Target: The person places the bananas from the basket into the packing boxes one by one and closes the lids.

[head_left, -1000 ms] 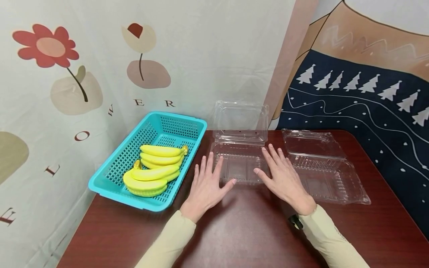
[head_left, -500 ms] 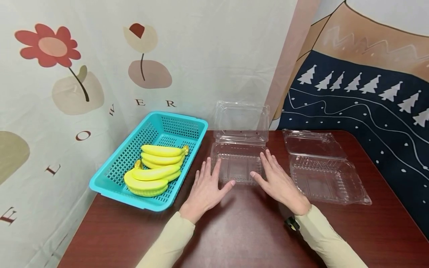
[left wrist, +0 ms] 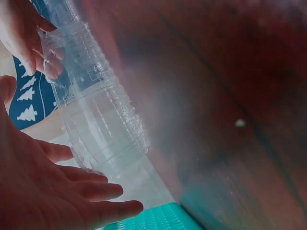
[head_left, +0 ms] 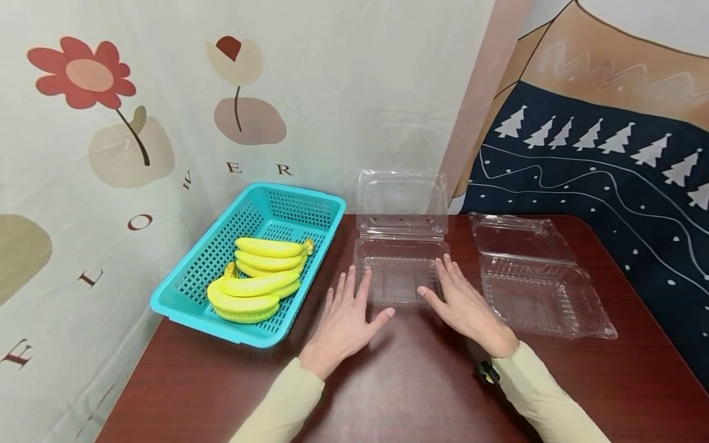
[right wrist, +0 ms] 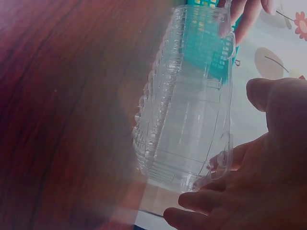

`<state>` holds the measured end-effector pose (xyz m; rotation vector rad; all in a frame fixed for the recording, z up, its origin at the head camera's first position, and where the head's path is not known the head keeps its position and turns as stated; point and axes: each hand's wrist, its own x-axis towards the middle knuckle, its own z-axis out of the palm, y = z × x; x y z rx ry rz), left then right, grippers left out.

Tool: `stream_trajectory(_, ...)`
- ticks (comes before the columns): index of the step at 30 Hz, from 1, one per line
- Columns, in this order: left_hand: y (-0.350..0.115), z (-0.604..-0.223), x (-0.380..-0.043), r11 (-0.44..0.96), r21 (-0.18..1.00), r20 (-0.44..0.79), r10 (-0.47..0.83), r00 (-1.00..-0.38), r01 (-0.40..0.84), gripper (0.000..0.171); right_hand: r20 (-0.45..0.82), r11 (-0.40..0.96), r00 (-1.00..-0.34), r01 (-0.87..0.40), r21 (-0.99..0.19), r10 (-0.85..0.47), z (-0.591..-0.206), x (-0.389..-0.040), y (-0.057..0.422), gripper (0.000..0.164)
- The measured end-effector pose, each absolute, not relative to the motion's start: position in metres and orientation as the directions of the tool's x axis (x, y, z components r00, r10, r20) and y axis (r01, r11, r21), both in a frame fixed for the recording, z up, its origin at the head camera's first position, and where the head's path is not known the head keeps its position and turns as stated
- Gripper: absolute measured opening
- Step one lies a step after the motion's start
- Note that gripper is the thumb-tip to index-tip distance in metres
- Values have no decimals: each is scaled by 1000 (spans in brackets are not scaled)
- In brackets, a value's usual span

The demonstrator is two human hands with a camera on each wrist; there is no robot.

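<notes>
A clear plastic clamshell box [head_left: 401, 277] lies on the table with its lid [head_left: 401, 202] raised against the backdrop. My left hand [head_left: 344, 323] is at the box's near left corner, fingers straight and spread, thumb pointing inward. At the opposite side, my right hand [head_left: 468, 307] has its straight fingers along the right rim. Both wrist views show extended fingers right at the box's edge, with nothing gripped. To the left, two bunches of yellow bananas [head_left: 249, 306] lie in a turquoise plastic basket [head_left: 172, 301].
A second clear clamshell box [head_left: 545, 298] lies unfolded to the right, its lid laid back. The dark red wooden table [head_left: 388, 394] ends against printed cloth [head_left: 332, 92] at the back. A black band [head_left: 487, 372] is on the right wrist.
Both hands have drawn slightly back toward the near side of the box, the right one also inward to the left. Box, basket and bananas look unmoved; the view has shifted a little.
</notes>
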<state>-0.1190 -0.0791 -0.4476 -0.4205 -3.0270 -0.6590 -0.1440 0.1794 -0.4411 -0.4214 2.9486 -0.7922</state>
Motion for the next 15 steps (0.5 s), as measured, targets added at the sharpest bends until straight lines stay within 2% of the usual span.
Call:
stream_trajectory(7, -78, -447, -111, 873, 408, 63, 266, -962, 268, 94, 3, 831, -962, -239, -502, -274, -440, -141, 182, 91)
stream_trajectory(15, -85, -425, -91, 902, 256, 153, 318, -936, 348, 95, 40, 846, -961, -261, -465, -275, -430, -141, 178, 86)
